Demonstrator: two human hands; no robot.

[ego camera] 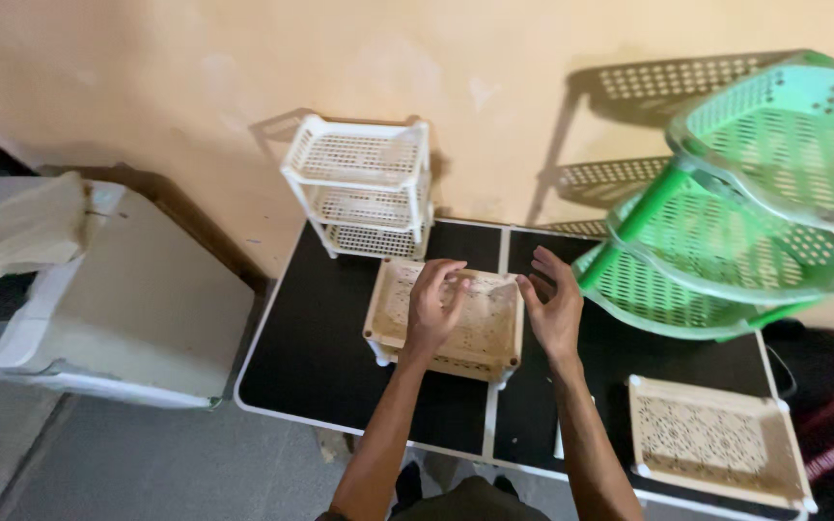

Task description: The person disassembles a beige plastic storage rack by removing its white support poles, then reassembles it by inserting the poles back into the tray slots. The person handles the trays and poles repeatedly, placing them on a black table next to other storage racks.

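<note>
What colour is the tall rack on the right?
Green, with perforated shelves: the tall rack, clearest in the head view.

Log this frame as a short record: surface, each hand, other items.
surface: black folding table
left hand: open, over the beige tray at the table's middle
right hand: open, at that tray's right edge
white rack: three tiers, at the back against the wall
green rack: three tiers, tilted, right
second beige tray: lying flat, front right

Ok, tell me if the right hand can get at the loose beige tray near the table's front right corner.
Probably yes. The right hand hovers open beside the beige rack in the middle, and only bare black table lies between it and the loose beige tray. The green rack stands farther back.
</note>
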